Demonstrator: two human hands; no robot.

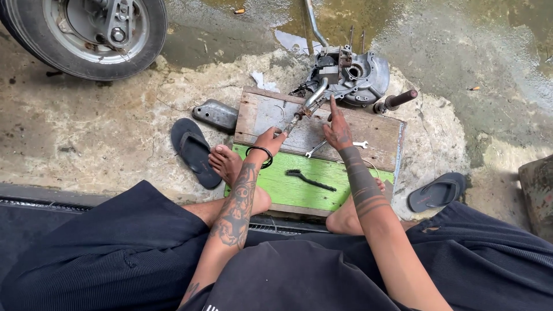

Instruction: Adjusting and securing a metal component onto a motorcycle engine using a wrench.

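From the head camera, the left hand [269, 140] closes its grip around the near end of a rusty slim metal rod [300, 116], whose long axis runs diagonally away toward the grey metal engine casing [354, 78] at the wooden board's [374, 129] far edge. The right hand [337, 129], fingers loose and holding nothing, points its index finger beside the rod's far end.

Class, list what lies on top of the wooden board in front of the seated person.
On the wooden board lie a spanner and a small black brush. The board hides the ground beneath it.
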